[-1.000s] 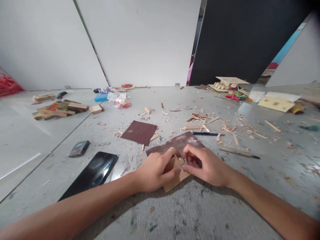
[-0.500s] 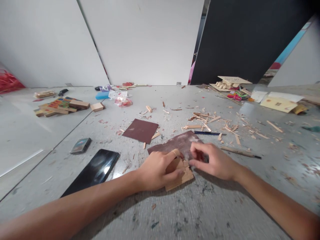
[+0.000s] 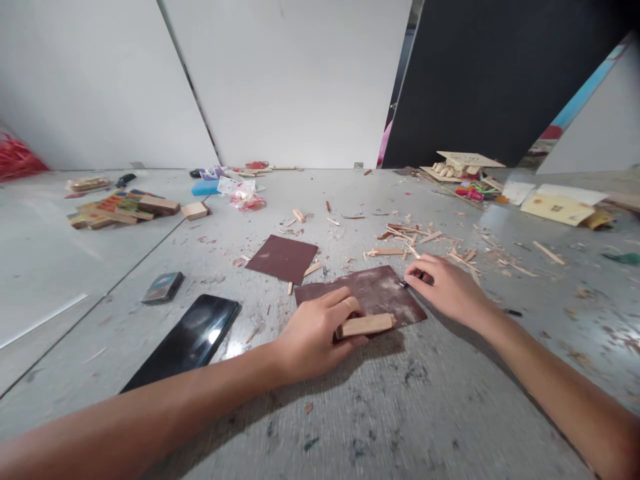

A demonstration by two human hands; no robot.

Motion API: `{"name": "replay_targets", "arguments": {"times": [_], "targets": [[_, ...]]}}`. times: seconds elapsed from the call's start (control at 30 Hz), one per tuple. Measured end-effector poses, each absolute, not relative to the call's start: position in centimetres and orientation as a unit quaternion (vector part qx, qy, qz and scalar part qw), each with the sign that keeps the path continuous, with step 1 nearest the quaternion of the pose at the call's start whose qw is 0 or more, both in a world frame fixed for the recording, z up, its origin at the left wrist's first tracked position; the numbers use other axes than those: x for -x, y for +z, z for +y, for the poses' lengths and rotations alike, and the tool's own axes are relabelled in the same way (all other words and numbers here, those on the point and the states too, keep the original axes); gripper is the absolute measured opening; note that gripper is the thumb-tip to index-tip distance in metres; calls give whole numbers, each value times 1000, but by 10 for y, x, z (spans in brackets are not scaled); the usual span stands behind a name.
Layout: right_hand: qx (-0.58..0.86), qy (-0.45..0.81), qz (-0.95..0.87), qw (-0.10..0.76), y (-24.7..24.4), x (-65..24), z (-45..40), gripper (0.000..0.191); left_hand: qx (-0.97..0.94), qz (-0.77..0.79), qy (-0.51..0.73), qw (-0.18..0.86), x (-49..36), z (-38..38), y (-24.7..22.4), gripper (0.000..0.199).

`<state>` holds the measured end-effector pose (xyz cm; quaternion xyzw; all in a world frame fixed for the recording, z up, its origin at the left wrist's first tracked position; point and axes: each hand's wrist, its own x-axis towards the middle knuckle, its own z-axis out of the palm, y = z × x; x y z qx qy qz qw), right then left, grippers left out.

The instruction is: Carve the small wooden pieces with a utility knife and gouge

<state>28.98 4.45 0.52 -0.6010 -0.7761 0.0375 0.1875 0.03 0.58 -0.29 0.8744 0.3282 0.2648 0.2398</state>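
Note:
My left hand (image 3: 320, 327) is closed around a small wooden piece (image 3: 369, 325), fingers behind it and thumb along its near side. The piece is turned so that a long narrow side shows. Under and behind it lies a brown sheet of sandpaper (image 3: 385, 290) dusted with pale powder. At the sheet's right edge, my right hand (image 3: 447, 288) is closed on a dark pen (image 3: 403, 284). Only the pen's end shows past the fingertips; its rest is hidden by the hand. Behind my right wrist, the dark tip of a wooden-handled tool (image 3: 513, 312) sticks out.
A second sandpaper sheet (image 3: 283, 258) lies further back. To the left are a black phone (image 3: 185, 343), a small flat case (image 3: 163, 288) and stacked wooden blocks (image 3: 125, 208). Wood slivers (image 3: 407, 233) litter the right side, before a small wooden model (image 3: 463, 165).
My right hand has left the wooden piece, moved right and away from me, and closed on the pen. My left hand has tipped the wooden piece up, uncovering more sandpaper.

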Motion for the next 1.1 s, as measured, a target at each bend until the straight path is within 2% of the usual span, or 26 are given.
{"name": "replay_targets", "arguments": {"times": [0.17,0.27,0.33,0.47,0.57,0.63,0.73,0.87,1.1], "targets": [[629,0,-759,169,5,-296,44,12,-871,331,254,260,-1,6,0,6],[651,-10,-742,158,4,-301,45,33,-851,350,263,289,0,5,2,7],[664,-8,-733,149,3,-303,46,37,-831,361,271,326,0,4,3,11],[678,10,-723,131,3,-302,48,24,-775,358,295,430,1,4,3,20],[681,22,-721,124,3,-299,47,6,-726,348,316,501,-1,3,2,26],[679,25,-722,126,2,-298,46,7,-697,347,328,534,-3,3,1,30],[675,27,-723,144,3,-295,46,14,-666,349,342,563,-4,1,2,32],[673,36,-714,188,7,-292,45,13,-635,361,366,576,-5,3,3,31],[645,55,-711,274,14,-281,37,2,-565,405,394,601,-4,10,-2,37]]}}
